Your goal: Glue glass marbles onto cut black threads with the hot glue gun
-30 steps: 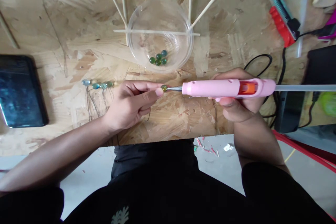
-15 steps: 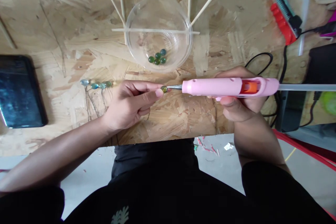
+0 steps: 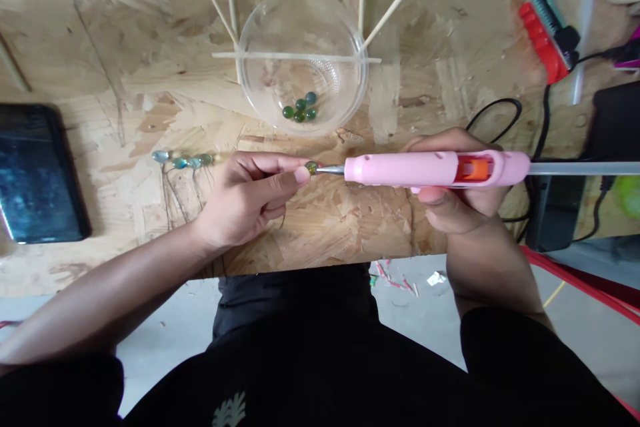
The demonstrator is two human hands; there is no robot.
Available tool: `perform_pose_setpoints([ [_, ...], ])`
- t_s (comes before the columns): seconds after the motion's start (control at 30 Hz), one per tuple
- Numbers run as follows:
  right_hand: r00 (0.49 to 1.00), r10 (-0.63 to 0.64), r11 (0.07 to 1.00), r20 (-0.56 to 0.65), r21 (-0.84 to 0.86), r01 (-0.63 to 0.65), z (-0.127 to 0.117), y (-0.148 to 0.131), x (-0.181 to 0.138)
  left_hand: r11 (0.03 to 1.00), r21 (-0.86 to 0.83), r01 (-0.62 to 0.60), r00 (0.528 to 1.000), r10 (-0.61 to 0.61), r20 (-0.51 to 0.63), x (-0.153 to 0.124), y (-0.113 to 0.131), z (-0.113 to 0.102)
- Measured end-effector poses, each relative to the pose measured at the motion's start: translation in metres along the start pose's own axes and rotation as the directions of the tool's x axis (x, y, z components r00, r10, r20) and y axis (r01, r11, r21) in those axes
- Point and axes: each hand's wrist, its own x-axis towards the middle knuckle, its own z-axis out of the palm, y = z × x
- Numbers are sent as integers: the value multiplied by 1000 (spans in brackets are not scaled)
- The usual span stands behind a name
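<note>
My left hand (image 3: 250, 197) pinches a small yellow-green glass bead (image 3: 311, 167) between thumb and forefinger, just above the wooden board. My right hand (image 3: 453, 197) is wrapped around a pink hot glue gun (image 3: 430, 169), held level, with a clear glue stick poking out of its back. The gun's metal nozzle touches the bead. A thin wire seems to trail from under my left hand.
A clear plastic bowl (image 3: 260, 90) with several green and blue beads (image 3: 300, 109) sits behind my hands, thin wooden sticks (image 3: 295, 57) lying across it. Several beads on wires (image 3: 183, 161) lie at left, near a dark phone (image 3: 37, 173). Black cables, a black box (image 3: 550, 213) and a red tool (image 3: 543, 27) are at right.
The glue gun has shifted very slightly to the left, nozzle still against the bead. My left hand has stayed in place.
</note>
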Motion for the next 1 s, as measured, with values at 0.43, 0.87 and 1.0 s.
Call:
perform_pose_setpoints([
  [0.43, 1000, -12, 1000, 4, -8, 12, -2, 4, -2, 1000, 25, -1, 1000, 1, -11, -1, 1, 1],
  [0.87, 1000, 14, 1000, -12, -17, -14, -1, 2, -2, 1000, -11, -11, 1000, 11, 21, -1, -2, -1],
  [1.0, 999, 23, 1000, -28, -16, -23, -1, 0, -2, 999, -11, -35, 998, 35, 45, 0, -3, -2],
])
